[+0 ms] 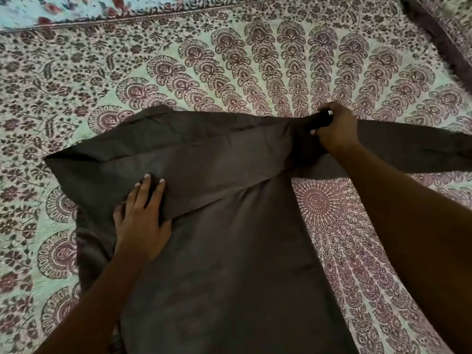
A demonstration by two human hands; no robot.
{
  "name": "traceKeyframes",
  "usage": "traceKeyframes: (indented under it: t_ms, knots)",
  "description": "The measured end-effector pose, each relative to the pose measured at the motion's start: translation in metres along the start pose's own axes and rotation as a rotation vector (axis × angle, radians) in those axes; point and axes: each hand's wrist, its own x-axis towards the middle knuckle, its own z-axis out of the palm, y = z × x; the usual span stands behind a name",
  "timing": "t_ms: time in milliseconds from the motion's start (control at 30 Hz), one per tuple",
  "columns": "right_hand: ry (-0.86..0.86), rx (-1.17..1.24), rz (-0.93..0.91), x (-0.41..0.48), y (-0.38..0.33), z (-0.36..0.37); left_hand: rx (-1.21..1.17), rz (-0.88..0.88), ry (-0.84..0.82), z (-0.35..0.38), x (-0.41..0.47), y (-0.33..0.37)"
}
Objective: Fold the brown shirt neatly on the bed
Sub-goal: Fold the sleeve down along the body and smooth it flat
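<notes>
Both of our hands are on the brown shirt [229, 238], which lies spread over the middle of the bed and runs down to the near edge of the view. Our left hand [142, 221] lies open and flat, fingers spread, pressing on the shirt's left side where a folded band of cloth crosses the body of the garment. Our right hand [334, 129] is closed in a fist at the shirt's upper right, gripping a bunch of fabric where the sleeve [413, 152] begins; that sleeve stretches away to the right of the shirt, flat on the cover. Under the shirt, the bedspread [229, 72] is pale green with a dark maroon mandala print, its feathered motifs fanning out above and to both sides of the garment, with the round centre of the pattern showing just right of the shirt's body. Far above the shirt, past the bedspread's border, a light blue cloth with red flowers [63, 8] shows. At the shirt's far upper right lies a dark fringed edge [439, 39].
</notes>
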Motion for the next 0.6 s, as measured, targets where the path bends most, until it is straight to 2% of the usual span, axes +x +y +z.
traceKeyframes:
  t_ms: [67,133,167,233,300,367,400,433,533,600]
  knots:
    - [0.047,-0.084,-0.014,-0.006,0.007,0.004,-0.05,-0.015,-0.015,0.001,0.0,0.0]
    - [0.119,-0.276,-0.031,-0.027,0.004,0.014,-0.096,-0.009,0.016,-0.002,-0.002,-0.001]
    - [0.153,-0.359,-0.092,-0.04,0.0,0.024,-0.119,0.006,0.046,-0.004,-0.003,-0.001]
    - [0.131,-0.404,-0.353,-0.068,-0.01,0.05,-0.153,0.016,0.125,-0.009,-0.003,-0.001]
    - [-0.093,-0.379,-0.672,-0.091,-0.016,0.082,-0.146,-0.032,0.201,-0.01,-0.002,-0.001]
    - [-0.388,-0.471,-0.871,-0.109,-0.022,0.11,-0.099,-0.094,0.198,-0.004,0.0,-0.005]
    - [-0.482,-0.521,-0.877,-0.117,-0.024,0.119,-0.065,-0.106,0.167,0.001,-0.001,-0.008]
    - [-0.485,-0.54,-0.836,-0.119,-0.022,0.124,-0.026,-0.097,0.141,0.006,0.0,-0.011]
    - [-0.275,-0.529,-0.6,-0.121,-0.018,0.129,0.016,-0.053,0.107,0.013,0.003,-0.016]
    - [-0.216,-0.512,-0.435,-0.124,-0.019,0.133,0.001,-0.024,0.101,0.013,0.007,-0.012]
